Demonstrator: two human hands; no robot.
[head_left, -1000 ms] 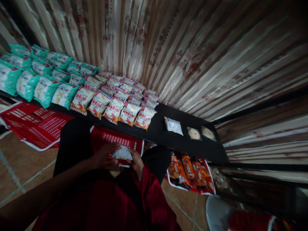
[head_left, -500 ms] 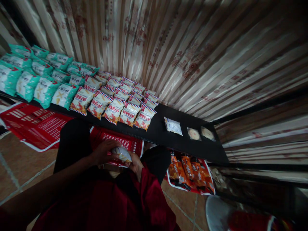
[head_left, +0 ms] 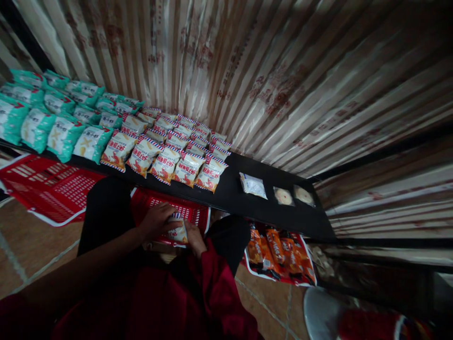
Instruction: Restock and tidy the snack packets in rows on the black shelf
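Note:
Between my two hands is a snack bag, white and orange with a striped edge, held low over the red basket. My left hand grips its left side, fingers over the top. At the bag's right edge, my right hand closes on it with the thumb in front. Similar snack bags stand in rows on the black bench just beyond. Teal snack bags stand in rows to their left.
A white packet and two round, clear-wrapped items lie on the bench's right part. Below sits a basket of orange packets. Another red basket is at left. A pleated curtain hangs behind. A grey stool stands lower right.
The snack bag has turned in my hands, and its printed, striped front edge now shows more. Both hands have shifted slightly around it; the view has moved a little.

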